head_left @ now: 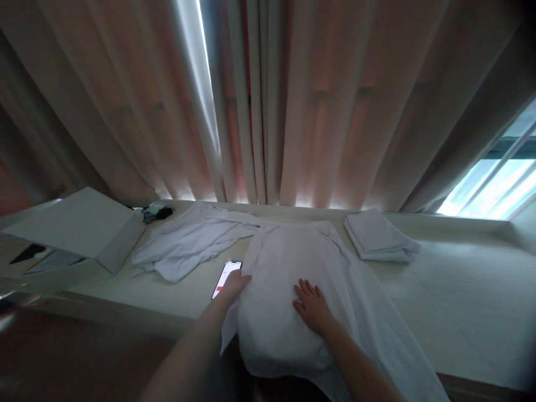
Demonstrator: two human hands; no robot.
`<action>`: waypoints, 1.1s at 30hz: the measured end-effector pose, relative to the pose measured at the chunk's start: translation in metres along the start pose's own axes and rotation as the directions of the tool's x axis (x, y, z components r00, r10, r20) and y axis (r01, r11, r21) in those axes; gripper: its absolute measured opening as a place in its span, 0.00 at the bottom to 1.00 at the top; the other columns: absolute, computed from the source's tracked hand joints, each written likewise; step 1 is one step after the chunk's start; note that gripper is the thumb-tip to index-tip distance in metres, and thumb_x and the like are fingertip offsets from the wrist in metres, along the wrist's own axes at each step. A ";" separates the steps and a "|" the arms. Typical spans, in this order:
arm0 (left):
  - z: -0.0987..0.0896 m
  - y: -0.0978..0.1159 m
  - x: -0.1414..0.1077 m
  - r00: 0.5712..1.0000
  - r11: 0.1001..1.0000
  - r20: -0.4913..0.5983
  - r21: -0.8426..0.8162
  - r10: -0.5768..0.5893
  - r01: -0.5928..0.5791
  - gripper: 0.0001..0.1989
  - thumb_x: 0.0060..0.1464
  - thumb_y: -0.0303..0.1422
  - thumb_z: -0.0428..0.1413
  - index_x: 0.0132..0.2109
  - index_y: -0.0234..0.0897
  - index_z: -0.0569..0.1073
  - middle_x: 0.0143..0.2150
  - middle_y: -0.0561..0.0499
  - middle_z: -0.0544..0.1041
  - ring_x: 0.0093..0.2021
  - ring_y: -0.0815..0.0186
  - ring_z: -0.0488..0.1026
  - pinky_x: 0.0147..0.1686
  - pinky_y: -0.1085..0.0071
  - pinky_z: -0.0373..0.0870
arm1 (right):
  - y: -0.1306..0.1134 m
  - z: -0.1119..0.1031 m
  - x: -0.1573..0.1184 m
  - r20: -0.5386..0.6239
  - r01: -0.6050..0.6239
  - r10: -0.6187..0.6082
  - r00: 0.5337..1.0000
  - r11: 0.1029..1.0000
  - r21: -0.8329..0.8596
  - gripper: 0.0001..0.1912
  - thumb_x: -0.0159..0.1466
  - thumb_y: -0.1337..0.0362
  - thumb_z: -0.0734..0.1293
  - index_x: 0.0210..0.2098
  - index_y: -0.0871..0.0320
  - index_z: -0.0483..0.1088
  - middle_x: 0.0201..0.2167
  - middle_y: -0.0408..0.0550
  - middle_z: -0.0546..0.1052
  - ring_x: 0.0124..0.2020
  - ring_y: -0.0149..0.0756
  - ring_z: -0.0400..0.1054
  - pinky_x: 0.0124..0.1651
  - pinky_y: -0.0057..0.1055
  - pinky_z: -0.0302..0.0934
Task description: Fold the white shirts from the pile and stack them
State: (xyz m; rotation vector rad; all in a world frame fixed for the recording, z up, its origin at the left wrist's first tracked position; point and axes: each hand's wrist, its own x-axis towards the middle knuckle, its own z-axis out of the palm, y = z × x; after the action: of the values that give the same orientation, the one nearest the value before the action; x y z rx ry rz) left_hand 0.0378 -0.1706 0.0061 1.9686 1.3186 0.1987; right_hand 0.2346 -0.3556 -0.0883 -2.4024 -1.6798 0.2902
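Cut off at the bottom of the view: the near right end of a white shirt [274, 318], laid over the middle of the tabletop [464, 301], lower edge drooping past the near side, a long sleeve-like stretch running away to the near right. Hard to trace in dim light: seams and folds in the pale cloth.

Resting at the shirt's left edge, a left hand [237, 286], thumb pointing right on the cloth, other fingers mostly out of sight; impossible to tell how far closed, or whether gripping any fabric. Flat on the middle of the shirt, a right hand [313, 308], fingers extended and slightly spread, pressed to the cloth with nothing grasped. Both forearms cropped at the near side, the right one covering part of the shirt.

Just beside the left hand and partly covered by it, a smartphone [226, 277] with a lit screen, too small to read. Farther left, a crumpled white garment [190, 240], and beyond it a small dark bundle [158, 212], hard to identify. At far left, an open white box [73, 223], contents half hidden under a raised panel. To the right of the shirt, a folded white cloth [379, 237]. Along the far side, long curtains [335, 111], blocking most of the light; at far right, a blown-out window [494, 184].
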 end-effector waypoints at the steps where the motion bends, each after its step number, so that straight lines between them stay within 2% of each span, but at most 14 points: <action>1: -0.002 -0.001 -0.001 0.999 0.999 0.017 -0.031 0.030 -0.029 0.16 0.52 0.36 0.46 0.45 0.34 0.69 0.41 0.48 0.76 0.37 0.68 0.73 0.31 0.76 0.66 | 0.000 0.001 0.000 -0.001 -0.005 0.005 1.000 1.000 -0.003 0.29 0.62 0.51 0.51 0.61 0.53 0.50 0.64 0.47 0.44 0.63 0.42 0.33 0.60 0.45 0.26; 4: -0.005 -0.004 -0.005 0.984 0.987 0.094 -0.067 0.155 -0.149 0.20 0.56 0.39 0.39 0.49 0.35 0.67 0.44 0.48 0.74 0.39 0.68 0.72 0.32 0.75 0.67 | 0.001 0.004 -0.002 -0.020 -0.010 0.009 1.000 1.000 -0.011 0.29 0.63 0.51 0.50 0.61 0.54 0.50 0.63 0.47 0.45 0.63 0.42 0.33 0.60 0.44 0.27; 6: -0.003 -0.007 -0.008 0.956 0.971 0.172 -0.029 0.240 -0.238 0.21 0.56 0.41 0.38 0.45 0.34 0.69 0.44 0.48 0.74 0.41 0.67 0.71 0.36 0.72 0.67 | 0.001 0.007 -0.003 -0.040 -0.004 0.004 0.999 1.000 -0.016 0.29 0.63 0.51 0.50 0.61 0.54 0.51 0.63 0.47 0.45 0.63 0.42 0.33 0.60 0.44 0.27; 9: 0.008 -0.010 -0.017 0.898 0.933 0.298 0.059 0.323 -0.355 0.15 0.51 0.38 0.47 0.41 0.34 0.72 0.45 0.47 0.74 0.46 0.62 0.68 0.45 0.68 0.63 | 0.002 0.011 -0.003 -0.056 0.001 -0.003 0.998 1.000 -0.028 0.28 0.63 0.52 0.50 0.61 0.54 0.50 0.63 0.48 0.46 0.63 0.42 0.34 0.60 0.45 0.28; 12: 0.024 -0.011 -0.027 0.852 0.864 0.366 0.195 0.375 -0.464 0.19 0.47 0.32 0.51 0.48 0.37 0.68 0.56 0.46 0.65 0.54 0.59 0.61 0.53 0.63 0.55 | 0.002 0.015 -0.002 -0.074 -0.001 -0.002 0.997 0.999 -0.045 0.28 0.63 0.52 0.50 0.61 0.54 0.50 0.63 0.48 0.46 0.63 0.42 0.34 0.60 0.45 0.28; 14: 0.036 -0.009 -0.035 0.840 0.762 0.373 0.379 0.394 -0.525 0.22 0.48 0.32 0.50 0.53 0.40 0.64 0.60 0.44 0.58 0.56 0.55 0.59 0.52 0.58 0.56 | 0.003 0.017 -0.002 -0.085 -0.002 -0.003 0.996 0.998 -0.058 0.28 0.63 0.52 0.50 0.60 0.54 0.51 0.63 0.48 0.46 0.63 0.42 0.34 0.60 0.45 0.28; 15: 0.042 -0.007 -0.039 0.841 0.699 0.360 0.472 0.404 -0.537 0.23 0.48 0.32 0.49 0.53 0.40 0.63 0.60 0.43 0.58 0.55 0.53 0.60 0.50 0.55 0.57 | 0.003 0.017 -0.002 -0.089 -0.002 -0.004 0.996 0.998 -0.065 0.28 0.63 0.52 0.50 0.60 0.54 0.51 0.63 0.48 0.46 0.63 0.42 0.34 0.60 0.45 0.28; 18: 0.061 0.003 -0.050 0.839 0.578 0.284 0.621 0.464 -0.530 0.21 0.48 0.31 0.49 0.51 0.36 0.65 0.52 0.39 0.65 0.53 0.50 0.60 0.48 0.52 0.57 | 0.004 0.019 -0.001 -0.092 0.000 -0.008 0.996 0.997 -0.082 0.28 0.63 0.52 0.50 0.60 0.54 0.51 0.63 0.48 0.47 0.63 0.42 0.35 0.60 0.45 0.29; 20: 0.072 0.010 -0.055 0.825 0.561 0.268 0.625 0.498 -0.542 0.21 0.48 0.29 0.48 0.51 0.35 0.64 0.49 0.39 0.67 0.52 0.52 0.61 0.49 0.54 0.57 | 0.004 0.020 -0.001 -0.093 0.001 -0.009 0.996 0.996 -0.089 0.28 0.63 0.52 0.50 0.60 0.54 0.51 0.63 0.48 0.47 0.63 0.42 0.36 0.60 0.45 0.29; 23: 0.080 0.019 -0.057 0.823 0.637 0.301 0.524 0.482 -0.565 0.23 0.51 0.32 0.47 0.56 0.39 0.60 0.50 0.42 0.67 0.47 0.58 0.65 0.46 0.62 0.61 | 0.004 0.019 0.000 -0.094 0.001 -0.009 0.996 0.996 -0.087 0.28 0.63 0.52 0.51 0.60 0.54 0.52 0.63 0.49 0.48 0.63 0.42 0.36 0.60 0.45 0.30; 25: 0.078 0.020 -0.053 0.848 0.702 0.282 0.475 0.449 -0.530 0.20 0.54 0.34 0.44 0.54 0.42 0.62 0.47 0.45 0.69 0.44 0.63 0.68 0.44 0.67 0.63 | 0.003 0.019 0.000 -0.099 0.003 -0.011 0.995 0.997 -0.082 0.28 0.63 0.52 0.51 0.60 0.54 0.52 0.63 0.49 0.48 0.63 0.42 0.36 0.60 0.45 0.30; 27: 0.068 0.017 -0.046 0.889 0.742 0.207 0.491 0.409 -0.456 0.17 0.56 0.32 0.40 0.50 0.40 0.66 0.43 0.45 0.71 0.43 0.63 0.68 0.44 0.66 0.63 | 0.003 0.019 -0.001 -0.108 0.005 -0.014 0.994 0.997 -0.079 0.28 0.63 0.52 0.51 0.60 0.54 0.52 0.63 0.50 0.48 0.63 0.42 0.36 0.60 0.46 0.29; 30: 0.048 0.003 -0.035 0.953 0.767 0.034 0.585 0.300 -0.263 0.16 0.55 0.29 0.40 0.48 0.34 0.66 0.45 0.38 0.68 0.46 0.57 0.67 0.43 0.60 0.64 | 0.003 0.020 -0.001 -0.116 0.003 -0.012 0.993 0.997 -0.076 0.28 0.63 0.52 0.50 0.60 0.54 0.52 0.63 0.50 0.48 0.63 0.42 0.36 0.60 0.45 0.29; 33: 0.032 -0.013 -0.030 0.992 0.751 -0.067 0.659 0.104 -0.034 0.14 0.54 0.31 0.44 0.47 0.35 0.65 0.46 0.38 0.68 0.47 0.55 0.67 0.40 0.61 0.65 | 0.003 0.020 -0.001 -0.120 0.001 -0.011 0.993 0.997 -0.077 0.28 0.63 0.51 0.50 0.60 0.54 0.52 0.63 0.49 0.47 0.63 0.42 0.36 0.60 0.45 0.29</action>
State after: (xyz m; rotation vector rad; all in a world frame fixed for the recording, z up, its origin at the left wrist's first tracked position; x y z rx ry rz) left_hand 0.0303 -0.2090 -0.0170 2.6298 1.5172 -0.1706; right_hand 0.2316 -0.3566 -0.1086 -2.4156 -1.6736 0.0790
